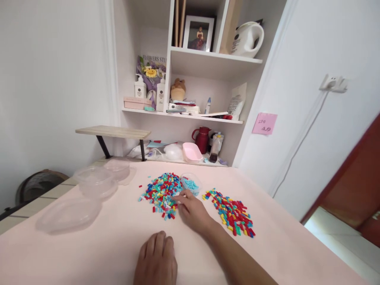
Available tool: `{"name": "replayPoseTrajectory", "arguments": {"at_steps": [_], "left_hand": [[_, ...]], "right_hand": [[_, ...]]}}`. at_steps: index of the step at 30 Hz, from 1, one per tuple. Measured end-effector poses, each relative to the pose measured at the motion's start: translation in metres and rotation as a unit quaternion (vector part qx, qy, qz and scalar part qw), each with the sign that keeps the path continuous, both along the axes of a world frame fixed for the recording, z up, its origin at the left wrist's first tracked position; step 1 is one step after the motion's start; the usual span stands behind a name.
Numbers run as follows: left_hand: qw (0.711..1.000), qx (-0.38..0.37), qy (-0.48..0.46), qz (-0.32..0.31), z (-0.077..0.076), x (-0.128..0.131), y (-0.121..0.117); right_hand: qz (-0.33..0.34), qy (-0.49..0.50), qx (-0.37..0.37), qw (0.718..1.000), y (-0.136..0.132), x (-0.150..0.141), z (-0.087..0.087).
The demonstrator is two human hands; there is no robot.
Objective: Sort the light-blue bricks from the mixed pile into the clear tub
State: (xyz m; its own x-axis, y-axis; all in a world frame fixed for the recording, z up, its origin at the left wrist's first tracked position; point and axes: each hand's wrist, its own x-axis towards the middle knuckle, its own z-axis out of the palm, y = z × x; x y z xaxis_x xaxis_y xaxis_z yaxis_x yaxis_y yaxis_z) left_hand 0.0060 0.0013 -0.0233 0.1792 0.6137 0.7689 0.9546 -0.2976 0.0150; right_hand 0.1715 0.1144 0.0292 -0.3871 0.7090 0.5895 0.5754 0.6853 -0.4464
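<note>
My right hand (191, 208) reaches to the right edge of a mixed heap of small coloured plastic pieces (163, 190). Its fingertips are drawn together at the pieces; whatever lies between them is too small to make out. Just behind this hand stands a clear round tub (198, 189) holding light blue pieces (190, 183). My left hand (156, 259) rests palm down on the pink tabletop (118, 245), fingers laid out and slightly bent, holding nothing. To the right of my right forearm, a second spread of pieces (233, 211) is mostly red, yellow and green.
Clear plastic containers (96, 182) and a clear lid (69, 215) lie on the left. A small wooden stand (113, 131) rises at the back left. Along the back are a pink tray (192, 152), a red jug (202, 139) and a bottle (216, 148), beneath filled shelves.
</note>
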Motion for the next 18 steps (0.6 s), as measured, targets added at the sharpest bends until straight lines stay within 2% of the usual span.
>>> {"name": "replayPoseTrajectory", "arguments": {"at_steps": [3,5,11,18], "left_hand": [[1.000,0.001,-0.003,-0.003,0.001,0.001,-0.001],[1.000,0.000,-0.006,-0.006,0.002,0.001,-0.002],[1.000,-0.002,-0.007,-0.010,0.007,0.002,-0.004],[0.999,0.006,-0.023,-0.024,-0.002,0.000,0.000]], "right_hand": [[0.030,-0.072,0.007,0.997,-0.002,-0.004,-0.003],[0.043,-0.081,0.001,0.996,-0.003,-0.006,-0.005],[0.027,-0.028,-0.037,0.999,-0.001,0.000,-0.003],[0.006,0.022,-0.100,0.995,-0.003,0.011,0.009]]}}
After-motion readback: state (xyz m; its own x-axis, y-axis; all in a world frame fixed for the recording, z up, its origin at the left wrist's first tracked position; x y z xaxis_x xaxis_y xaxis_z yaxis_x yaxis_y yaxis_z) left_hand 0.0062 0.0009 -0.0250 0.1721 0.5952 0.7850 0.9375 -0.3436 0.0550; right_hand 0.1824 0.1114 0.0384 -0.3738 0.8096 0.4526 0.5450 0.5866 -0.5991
